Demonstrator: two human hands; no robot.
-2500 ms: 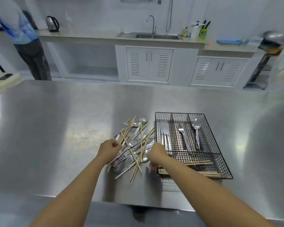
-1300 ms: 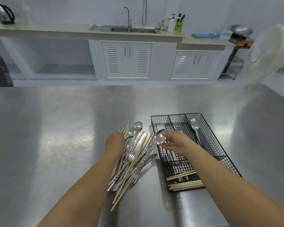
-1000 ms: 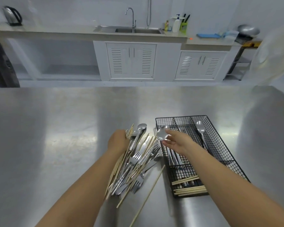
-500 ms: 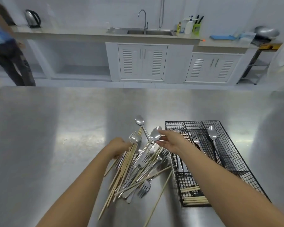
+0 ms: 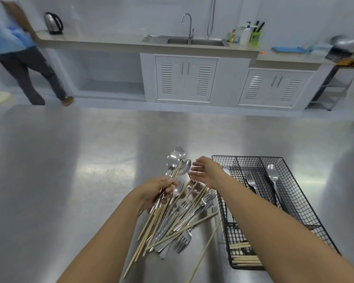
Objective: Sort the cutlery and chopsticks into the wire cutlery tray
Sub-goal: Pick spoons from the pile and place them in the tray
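Observation:
A jumble of steel forks, spoons and wooden chopsticks (image 5: pixel 180 217) lies on the steel table, left of the black wire cutlery tray (image 5: pixel 294 203). My left hand (image 5: pixel 157 190) is closed around a bundle of spoons and chopsticks (image 5: pixel 175 166) whose bowls stick up and away from me. My right hand (image 5: pixel 204 170) hovers just right of those spoon bowls, fingers spread, holding nothing. In the tray lie a fork (image 5: pixel 250 181), a spoon (image 5: pixel 273 174) and, in the near compartment, chopsticks (image 5: pixel 245 259).
The steel table (image 5: pixel 70 180) stretches wide to the left and beyond the pile. A loose chopstick (image 5: pixel 204 252) lies near the tray's left side. A person (image 5: pixel 18 58) walks at the far left by the counter with a kettle and sink.
My left hand has gathered and lifted a bundle of spoons and chopsticks. My right hand let go of the spoon it held and now has its fingers spread beside the bundle.

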